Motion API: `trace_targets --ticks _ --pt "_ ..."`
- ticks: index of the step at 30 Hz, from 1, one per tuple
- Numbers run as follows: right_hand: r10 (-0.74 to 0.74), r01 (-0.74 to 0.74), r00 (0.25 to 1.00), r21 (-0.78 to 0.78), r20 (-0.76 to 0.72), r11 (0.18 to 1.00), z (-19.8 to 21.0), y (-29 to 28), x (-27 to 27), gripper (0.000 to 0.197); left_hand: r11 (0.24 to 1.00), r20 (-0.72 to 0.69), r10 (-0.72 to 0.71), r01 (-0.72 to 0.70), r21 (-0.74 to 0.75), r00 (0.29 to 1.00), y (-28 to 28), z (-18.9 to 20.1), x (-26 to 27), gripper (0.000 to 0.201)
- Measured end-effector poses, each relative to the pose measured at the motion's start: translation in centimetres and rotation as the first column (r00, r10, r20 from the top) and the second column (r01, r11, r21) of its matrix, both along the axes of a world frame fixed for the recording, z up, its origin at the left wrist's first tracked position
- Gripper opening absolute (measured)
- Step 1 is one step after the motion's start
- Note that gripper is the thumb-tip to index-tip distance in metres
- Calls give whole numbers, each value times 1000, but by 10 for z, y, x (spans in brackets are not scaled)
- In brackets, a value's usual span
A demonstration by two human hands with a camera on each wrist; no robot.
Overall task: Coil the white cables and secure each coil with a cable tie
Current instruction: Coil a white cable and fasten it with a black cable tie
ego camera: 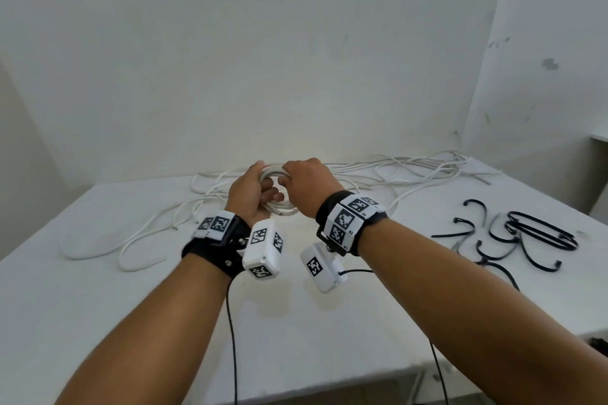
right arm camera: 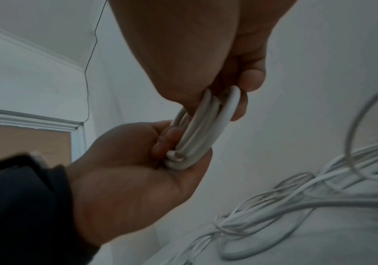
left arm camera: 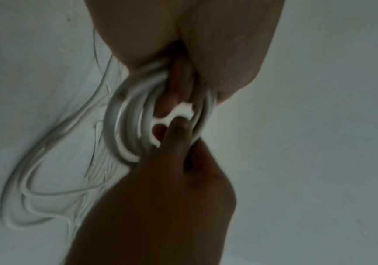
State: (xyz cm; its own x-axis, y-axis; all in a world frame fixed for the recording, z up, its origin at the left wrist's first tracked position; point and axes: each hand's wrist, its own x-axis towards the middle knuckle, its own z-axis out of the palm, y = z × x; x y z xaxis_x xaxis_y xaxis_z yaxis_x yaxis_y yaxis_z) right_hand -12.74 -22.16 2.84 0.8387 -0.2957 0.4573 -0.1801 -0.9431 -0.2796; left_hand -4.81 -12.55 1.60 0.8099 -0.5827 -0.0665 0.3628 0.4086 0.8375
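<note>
The white cable coil (ego camera: 274, 189) is held above the bench (ego camera: 329, 322) by both hands (left hand (ego camera: 250, 194) curled round it, right hand (ego camera: 304, 186) pinching), and loops are best kept even before tying.

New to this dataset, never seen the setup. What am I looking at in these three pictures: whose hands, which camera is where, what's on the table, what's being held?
No robot here: a person works with bare hands, with marker-covered bands and small cameras strapped to both wrists. The wide picture comes from a head-worn camera looking down; the other two look along each hand from the wrist.

The left hand and right hand together grip a small coil of thick white cable, fingers curled round its loops. One cut end of the cable shows in the right wrist view.

On the white table lie loose white cables, still tangled, and to the right a scatter of black cable ties. No tie is on the coil yet.
</note>
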Motion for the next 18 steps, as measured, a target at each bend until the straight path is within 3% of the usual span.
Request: trace_targets --ticks 3,5,10,13,15,18 --pt "-60 56 996 -57 -69 997 -6 -17 -17 21 957 32 -264 258 131 964 -10 -1 0 25" --pt "-89 83 991 -61 -100 995 -12 -25 -25 20 939 20 -304 296 173 953 -20 0 -9 24" --pt "-69 74 992 36 -109 997 -8 -39 -48 22 970 130 -54 21 244 990 -52 -8 -39 20" --pt "16 27 991 313 -132 950 1 -62 -73 35 973 170 16 -54 223 985 -63 -15 -41 26" --pt "-82 127 990 493 -112 860 3 -93 -88 36 971 168 45 -83 226 985 -67 -16 -40 33" --pt "-353 421 903 336 -247 843 2 -144 -112 28 971 170 45 -83 224 984 -73 -20 -43 36"
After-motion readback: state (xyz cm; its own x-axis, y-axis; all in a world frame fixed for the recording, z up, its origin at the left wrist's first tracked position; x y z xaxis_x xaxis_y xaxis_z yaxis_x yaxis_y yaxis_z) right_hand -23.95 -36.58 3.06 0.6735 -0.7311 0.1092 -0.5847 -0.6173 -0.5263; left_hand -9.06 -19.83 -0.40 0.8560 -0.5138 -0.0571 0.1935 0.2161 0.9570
